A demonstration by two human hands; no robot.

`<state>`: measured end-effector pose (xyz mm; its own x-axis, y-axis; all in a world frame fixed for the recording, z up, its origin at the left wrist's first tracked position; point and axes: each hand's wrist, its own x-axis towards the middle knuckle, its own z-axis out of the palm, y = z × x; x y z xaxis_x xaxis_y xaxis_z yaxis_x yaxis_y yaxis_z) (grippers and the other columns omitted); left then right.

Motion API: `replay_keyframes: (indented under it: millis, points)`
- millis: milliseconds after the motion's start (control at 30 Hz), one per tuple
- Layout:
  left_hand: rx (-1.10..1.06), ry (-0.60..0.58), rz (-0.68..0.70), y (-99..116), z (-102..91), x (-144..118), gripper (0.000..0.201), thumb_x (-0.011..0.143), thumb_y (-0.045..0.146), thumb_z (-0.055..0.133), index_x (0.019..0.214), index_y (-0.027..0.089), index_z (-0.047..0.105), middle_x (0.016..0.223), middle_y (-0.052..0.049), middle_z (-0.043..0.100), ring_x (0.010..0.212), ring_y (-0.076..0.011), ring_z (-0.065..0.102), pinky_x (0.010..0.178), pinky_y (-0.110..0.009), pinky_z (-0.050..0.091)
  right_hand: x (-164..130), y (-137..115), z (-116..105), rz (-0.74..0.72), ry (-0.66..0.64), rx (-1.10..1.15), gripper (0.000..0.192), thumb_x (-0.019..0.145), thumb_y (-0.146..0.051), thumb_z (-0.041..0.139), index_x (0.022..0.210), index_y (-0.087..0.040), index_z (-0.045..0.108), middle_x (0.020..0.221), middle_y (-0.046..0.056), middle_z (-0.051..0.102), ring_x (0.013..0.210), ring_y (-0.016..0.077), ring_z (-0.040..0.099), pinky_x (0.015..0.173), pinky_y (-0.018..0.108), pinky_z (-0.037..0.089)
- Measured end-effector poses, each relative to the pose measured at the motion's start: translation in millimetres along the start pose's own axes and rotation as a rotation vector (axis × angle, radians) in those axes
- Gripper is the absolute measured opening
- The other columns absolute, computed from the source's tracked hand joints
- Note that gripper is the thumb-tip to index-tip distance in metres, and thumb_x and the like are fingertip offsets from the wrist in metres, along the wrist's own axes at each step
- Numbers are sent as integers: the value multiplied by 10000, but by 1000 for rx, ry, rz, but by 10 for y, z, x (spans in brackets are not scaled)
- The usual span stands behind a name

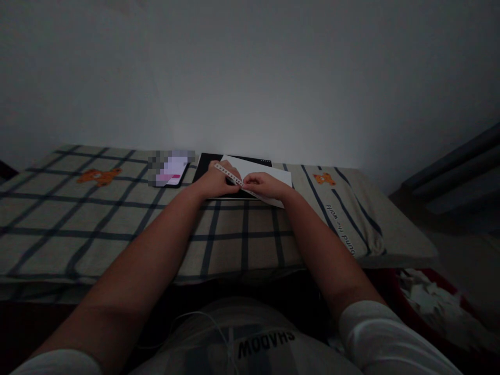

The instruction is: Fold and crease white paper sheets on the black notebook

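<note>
A white sheet of paper (pixel 263 172) lies on a black board (pixel 207 162) at the far side of a checked cloth surface (pixel 117 224). A pale ruler (pixel 233 177) runs diagonally across the paper. My left hand (pixel 216 180) presses down on the ruler's upper left end. My right hand (pixel 264 185) rests at the ruler's lower right end, fingers curled; whether it holds a pen is too dark to tell.
A lit phone (pixel 172 169) lies left of the black board. The checked cloth carries orange bear prints (pixel 99 176). A red basket with white crumpled material (pixel 433 302) stands at the lower right. A pale wall (pixel 250 78) rises behind the surface.
</note>
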<state>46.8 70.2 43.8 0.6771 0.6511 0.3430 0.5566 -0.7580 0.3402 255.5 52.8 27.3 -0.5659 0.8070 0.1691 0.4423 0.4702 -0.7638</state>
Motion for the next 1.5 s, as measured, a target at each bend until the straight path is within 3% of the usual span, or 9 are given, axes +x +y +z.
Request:
replay_keyframes:
  millis: [433,867,1100,1500]
  points:
    - [126,74,81,-11,-3,-6,226,769,390,576,831,215,706,893,-52,685,989,-267,533,965,-480,220,3,59,-48,58,58,-59,255,804,-360,607,871,-132,699,866,60,688,797,153,591,759,281,436]
    - [112,40,67,-71,53,2,266,789,417,581,881,207,715,949,-60,666,972,-234,543,953,-411,299,0,40,-23,71,48,51,246,788,-375,624,844,-142,678,873,61,684,808,151,593,759,286,449]
    - [83,16,94,-34,22,12,223,788,336,581,868,187,725,936,-61,678,958,-225,550,871,-342,367,1,-11,-19,36,23,-43,277,816,-376,576,856,-119,669,849,56,663,790,150,571,740,284,425]
    - [139,19,62,-57,39,11,239,779,399,593,861,213,719,882,-49,682,959,-239,535,903,-403,304,-3,43,-38,97,47,21,278,778,-385,648,869,-129,707,882,73,704,814,161,609,763,286,449]
